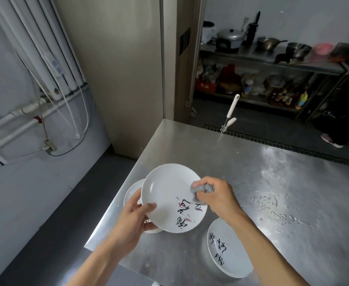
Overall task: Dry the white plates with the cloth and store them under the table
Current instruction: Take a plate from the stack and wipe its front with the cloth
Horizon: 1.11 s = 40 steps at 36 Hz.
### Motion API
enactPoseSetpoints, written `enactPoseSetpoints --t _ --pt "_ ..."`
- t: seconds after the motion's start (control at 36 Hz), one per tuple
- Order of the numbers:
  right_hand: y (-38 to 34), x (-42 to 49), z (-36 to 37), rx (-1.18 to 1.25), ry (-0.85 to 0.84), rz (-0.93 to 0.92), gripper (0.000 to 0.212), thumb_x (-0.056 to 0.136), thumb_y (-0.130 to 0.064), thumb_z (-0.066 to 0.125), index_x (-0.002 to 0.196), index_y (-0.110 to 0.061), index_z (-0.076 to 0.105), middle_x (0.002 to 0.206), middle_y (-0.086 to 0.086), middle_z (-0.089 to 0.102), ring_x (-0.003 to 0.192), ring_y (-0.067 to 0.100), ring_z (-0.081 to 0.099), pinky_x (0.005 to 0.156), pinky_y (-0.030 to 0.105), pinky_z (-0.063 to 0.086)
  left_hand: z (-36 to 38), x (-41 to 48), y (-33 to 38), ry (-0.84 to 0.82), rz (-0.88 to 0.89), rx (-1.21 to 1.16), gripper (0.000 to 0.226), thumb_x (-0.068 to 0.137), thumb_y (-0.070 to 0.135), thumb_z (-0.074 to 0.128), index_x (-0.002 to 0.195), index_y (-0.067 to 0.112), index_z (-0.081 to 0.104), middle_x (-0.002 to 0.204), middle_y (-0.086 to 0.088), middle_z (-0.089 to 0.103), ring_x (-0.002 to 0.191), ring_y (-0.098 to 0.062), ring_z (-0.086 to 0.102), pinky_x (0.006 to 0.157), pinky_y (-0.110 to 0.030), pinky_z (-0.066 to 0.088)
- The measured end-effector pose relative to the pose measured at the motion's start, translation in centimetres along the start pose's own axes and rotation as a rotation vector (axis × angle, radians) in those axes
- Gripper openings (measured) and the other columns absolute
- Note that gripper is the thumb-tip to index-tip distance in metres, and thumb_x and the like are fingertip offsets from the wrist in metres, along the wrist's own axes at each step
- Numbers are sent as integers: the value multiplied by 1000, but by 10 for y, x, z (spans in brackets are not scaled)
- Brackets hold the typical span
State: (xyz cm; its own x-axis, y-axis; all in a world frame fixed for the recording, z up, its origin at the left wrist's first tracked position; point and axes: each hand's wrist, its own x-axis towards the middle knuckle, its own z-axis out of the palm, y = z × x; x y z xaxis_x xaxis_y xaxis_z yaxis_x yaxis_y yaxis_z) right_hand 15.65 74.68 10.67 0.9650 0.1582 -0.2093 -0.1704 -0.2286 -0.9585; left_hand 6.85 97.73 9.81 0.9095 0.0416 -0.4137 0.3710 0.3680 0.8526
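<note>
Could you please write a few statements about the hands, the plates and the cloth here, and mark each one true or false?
1. The left hand grips the rim of the raised plate. True.
2. The right hand is empty. False: it presses a bunched grey cloth onto that plate.
3. Another plate stack sits on the steel table under the right forearm. True.
4. The plates are plain white. False: they carry black calligraphy and pinkish marks.
5. The table is wooden. False: it is shiny metal.
</note>
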Motion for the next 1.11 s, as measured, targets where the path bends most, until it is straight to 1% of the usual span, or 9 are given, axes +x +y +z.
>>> enactPoseSetpoints --t 0.08,0.19,0.36,0.44,0.53,0.75,0.89,0.97,1.11 --pt "-3 0 -10 -138 -102 -12 31 78 11 68 81 -18 79 91 8 77 78 25 77 69 31 63 -17 9 16 -73 -50 114 48 101 6 60 128 45 68 124 -11 74 104 -34 76 76 -50 64" --pt "-13 10 -11 -233 -84 -90 31 78 3 70 80 -27 79 82 -6 77 76 12 75 65 21 59 -17 13 16 -163 -83 238 60 102 -3 52 138 43 65 128 -7 72 116 -38 70 85 -60 62" --pt "19 -16 6 -135 -171 113 20 82 -8 72 86 -26 80 86 5 74 70 13 74 58 32 61 -8 21 8 70 -5 63 62 100 -7 50 124 45 73 124 -7 74 100 -33 75 68 -45 63" --pt "27 -16 8 -127 -108 128 24 83 -6 72 83 -29 80 85 1 70 69 8 74 58 30 62 -1 16 -5 91 2 54 66 99 -9 49 137 43 65 127 -5 72 107 -37 73 82 -59 63" --pt "16 -4 0 -161 118 17 29 81 -8 72 82 -36 79 74 -6 69 61 1 60 58 16 53 8 10 -10 81 8 68 66 100 -8 49 138 44 64 120 1 75 103 -32 75 86 -63 61" --pt "23 -19 0 92 92 142 33 82 8 56 86 -17 76 87 4 79 75 23 78 39 19 26 19 8 -2 -7 -12 154 63 103 0 56 142 49 58 126 -5 74 112 -28 74 90 -49 63" --pt "12 -7 -9 35 113 162 28 76 2 56 79 -19 74 84 7 78 77 26 78 37 18 28 5 10 -4 2 527 1072 78 95 47 74 161 33 35 172 12 18 161 -7 9 126 -37 26" --pt "4 2 -19 4 102 175 24 72 -1 59 77 -18 75 83 17 75 76 27 78 38 19 29 3 15 0 -288 881 1463 66 87 49 81 147 31 60 162 7 45 157 -23 32 125 -52 27" --pt "-9 7 -24 -89 84 151 22 56 -19 67 76 -21 76 63 1 70 46 18 64 37 20 31 12 25 5 -264 1169 1615 44 84 10 85 125 25 77 132 2 73 116 -23 74 99 -54 59"
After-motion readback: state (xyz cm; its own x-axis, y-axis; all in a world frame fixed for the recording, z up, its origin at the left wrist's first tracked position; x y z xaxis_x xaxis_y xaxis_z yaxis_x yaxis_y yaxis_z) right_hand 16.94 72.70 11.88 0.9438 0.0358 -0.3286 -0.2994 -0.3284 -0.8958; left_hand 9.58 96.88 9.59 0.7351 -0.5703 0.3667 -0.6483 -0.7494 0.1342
